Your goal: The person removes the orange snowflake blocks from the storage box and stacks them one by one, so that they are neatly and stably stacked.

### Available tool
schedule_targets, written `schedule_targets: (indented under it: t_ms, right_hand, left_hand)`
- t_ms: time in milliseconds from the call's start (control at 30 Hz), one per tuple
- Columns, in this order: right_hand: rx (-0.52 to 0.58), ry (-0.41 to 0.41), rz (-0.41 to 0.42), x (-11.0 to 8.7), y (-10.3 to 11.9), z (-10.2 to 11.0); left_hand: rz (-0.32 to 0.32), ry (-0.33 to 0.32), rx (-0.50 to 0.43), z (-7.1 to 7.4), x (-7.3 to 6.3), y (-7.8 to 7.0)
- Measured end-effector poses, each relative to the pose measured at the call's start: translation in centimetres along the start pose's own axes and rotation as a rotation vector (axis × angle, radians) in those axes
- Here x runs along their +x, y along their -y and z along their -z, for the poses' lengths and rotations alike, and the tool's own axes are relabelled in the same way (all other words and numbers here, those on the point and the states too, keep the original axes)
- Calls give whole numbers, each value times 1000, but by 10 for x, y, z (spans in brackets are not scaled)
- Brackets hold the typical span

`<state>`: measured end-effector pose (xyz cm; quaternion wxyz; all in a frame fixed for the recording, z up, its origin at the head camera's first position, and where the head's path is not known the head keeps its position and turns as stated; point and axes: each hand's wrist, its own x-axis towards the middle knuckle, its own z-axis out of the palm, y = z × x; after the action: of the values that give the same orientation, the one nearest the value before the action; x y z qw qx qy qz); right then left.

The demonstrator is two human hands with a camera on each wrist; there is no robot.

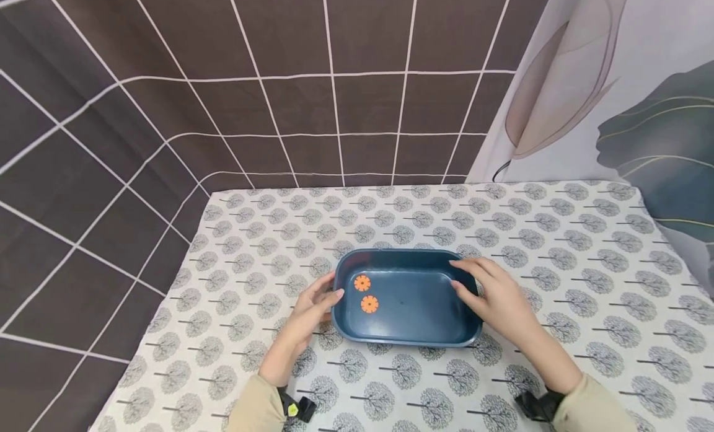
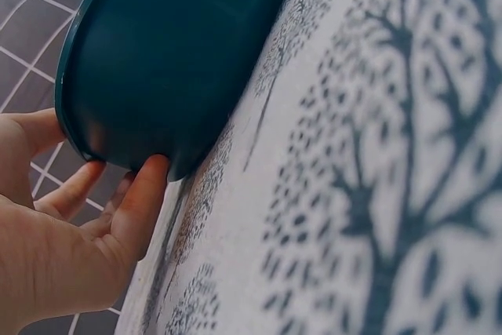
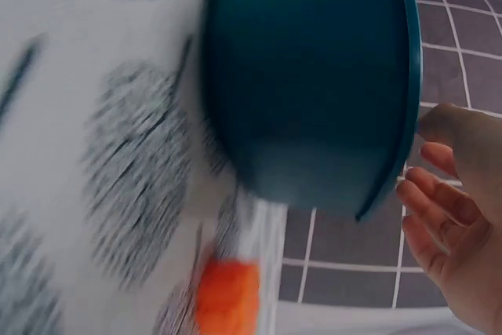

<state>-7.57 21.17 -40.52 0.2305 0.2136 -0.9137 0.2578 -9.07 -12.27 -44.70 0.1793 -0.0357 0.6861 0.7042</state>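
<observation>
A dark blue rectangular basin (image 1: 401,342) with rounded corners stands on the patterned cloth. Two flat orange notched discs (image 1: 362,283) lie in its left part, each with a small dark centre. My left hand (image 1: 313,309) grips the basin's left end, thumb over the rim and fingers against the outer wall, as the left wrist view also shows. At the right end, my right hand (image 1: 499,295) hovers with thumb and forefinger over the rim. In the right wrist view its fingers (image 3: 427,205) are loosely bent beside the rim, holding nothing; whether the thumb touches is unclear.
A blurred orange block-like thing (image 3: 227,297) shows near the basin in the right wrist view; I cannot make it out in the head view. A tree-print tablecloth (image 1: 234,333) covers the table. Dark grid-patterned curtain (image 1: 290,103) hangs behind and left.
</observation>
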Motion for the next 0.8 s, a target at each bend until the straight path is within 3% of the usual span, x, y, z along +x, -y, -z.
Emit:
schedule_targets:
  t_ms: [333,800]
  right_hand:
    - [58,37,-24,30,22,-28]
    - [81,102,-35,41,40,-47]
  left_hand:
    - [7,-4,-1,0,0,-1]
    - [-2,10,-16,2,2,3]
